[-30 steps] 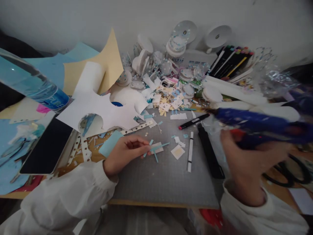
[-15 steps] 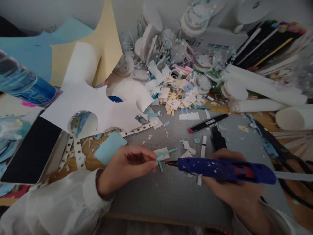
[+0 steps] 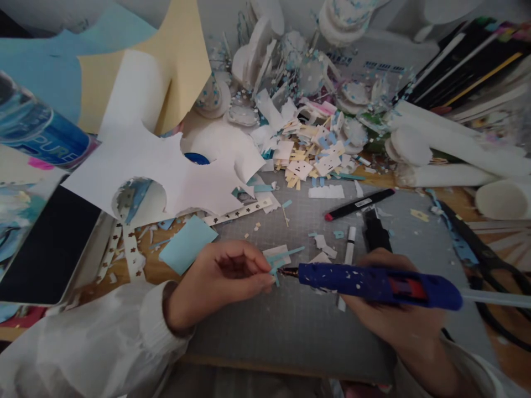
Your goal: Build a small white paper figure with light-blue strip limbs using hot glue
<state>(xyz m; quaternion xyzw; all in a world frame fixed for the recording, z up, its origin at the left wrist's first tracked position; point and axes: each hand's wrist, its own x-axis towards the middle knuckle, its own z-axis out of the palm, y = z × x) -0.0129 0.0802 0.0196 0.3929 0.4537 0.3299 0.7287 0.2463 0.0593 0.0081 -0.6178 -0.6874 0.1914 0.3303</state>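
Note:
Between thumb and fingertips, my left hand (image 3: 226, 276) pinches a small piece of light blue paper strips (image 3: 274, 271) above the grey cutting mat (image 3: 265, 331). My right hand (image 3: 398, 315) is wrapped round a blue hot glue gun (image 3: 357, 283), lying nearly level with its nozzle pointing left. The nozzle tip is at the paper strips, close to my left fingertips; whether it touches them I cannot tell. A clear glue stick (image 3: 493, 298) juts from the gun's back end. A light blue paper square (image 3: 188, 245) lies left of my left hand.
A red-tipped black marker (image 3: 360, 204), a white pen (image 3: 350, 246) and paper scraps lie on the mat. Black scissors (image 3: 485, 249) are at the right. Small paper figures (image 3: 311, 149) are heaped behind. Cut white paper (image 3: 166, 155), a phone (image 3: 50, 254) and a bottle (image 3: 45, 130) occupy the left.
The glue gun's nozzle and the paper strips have come closer together. My left fingertips have shifted slightly right. The whole view has tilted a little.

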